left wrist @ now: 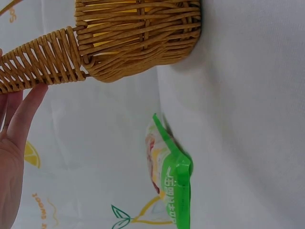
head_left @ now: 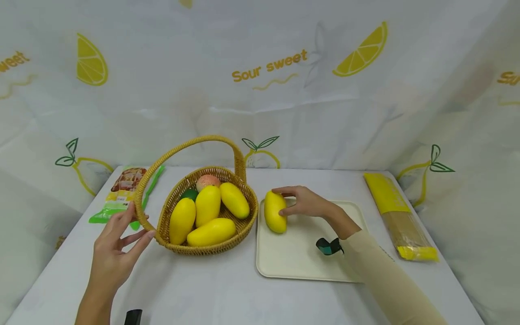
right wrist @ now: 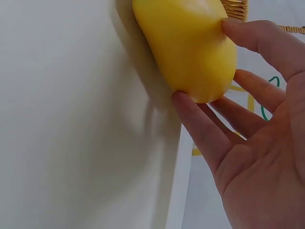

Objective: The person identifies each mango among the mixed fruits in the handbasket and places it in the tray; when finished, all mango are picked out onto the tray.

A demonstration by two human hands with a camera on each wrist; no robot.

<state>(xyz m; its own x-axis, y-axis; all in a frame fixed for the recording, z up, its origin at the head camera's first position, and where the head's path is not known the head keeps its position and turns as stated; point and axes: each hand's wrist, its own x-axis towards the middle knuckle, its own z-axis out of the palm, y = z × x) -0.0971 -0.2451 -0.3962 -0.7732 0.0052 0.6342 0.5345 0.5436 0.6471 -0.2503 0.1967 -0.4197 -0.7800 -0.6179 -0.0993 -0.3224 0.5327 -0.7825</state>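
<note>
My right hand (head_left: 306,203) grips a yellow mango (head_left: 275,212) between thumb and fingertips at the left edge of a cream tray (head_left: 300,268). In the right wrist view the mango (right wrist: 186,43) is close to the tray's surface; whether it touches is unclear. On the left, my left hand (head_left: 115,250) pinches the lower handle of a wicker basket (head_left: 207,249). The left wrist view shows its fingers (left wrist: 31,112) against the woven handle (left wrist: 43,59). Several yellow mangoes (head_left: 212,232), a reddish round fruit (head_left: 208,181) and a green one (head_left: 189,194) lie inside the basket.
A green snack packet (head_left: 118,198) lies behind the left hand. At the far right is a yellow-ended packet (head_left: 400,216) of brown contents. A dark strap (head_left: 329,246) hangs by the right wrist. A patterned curtain (head_left: 260,113) borders the table's back.
</note>
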